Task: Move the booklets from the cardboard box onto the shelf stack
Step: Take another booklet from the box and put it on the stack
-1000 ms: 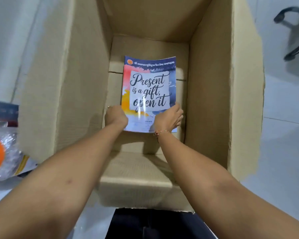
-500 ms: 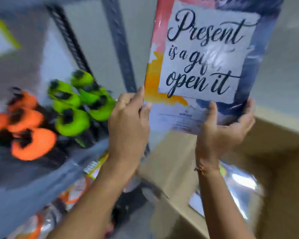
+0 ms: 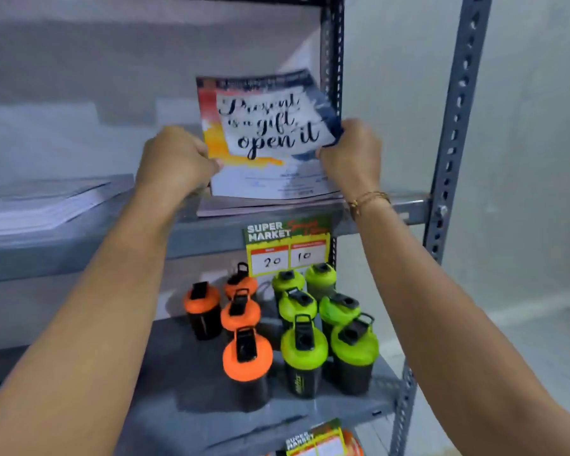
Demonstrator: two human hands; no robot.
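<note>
Your left hand (image 3: pixel 178 159) is curled closed on the left edge of a booklet (image 3: pixel 264 136), fingers wrapped around the lower left side. Your right hand (image 3: pixel 351 156) grips the opposite edge in the same way, thumb toward you; a thin gold-coloured bracelet (image 3: pixel 367 199) circles that wrist. Both forearms reach up and forward from the bottom corners of the view.

The booklet is held between the two hands, tilted with its top leaning away from you. Its cover is orange, red and dark blue around a white panel that reads "Present is a gift, open it" in black script. Its bottom edge sits right at a low stack of booklets (image 3: pixel 270 205) lying flat on the grey metal shelf (image 3: pixel 408 209); motion blur keeps you from telling whether the two touch.

To the left on the same shelf lies another flat pile of white paper (image 3: pixel 43 205), well apart from the stack. A green and yellow price card (image 3: pixel 287 248) marked "SUPER MARKET", with 20 and 10 handwritten, hangs from the shelf's front edge. On the shelf below stand dark shaker bottles: a group with orange lids (image 3: pixel 241 315) on the left, and a group with lime green lids (image 3: pixel 323 315) just beside them on the right. A perforated grey upright post (image 3: pixel 454 126) rises at the right.
</note>
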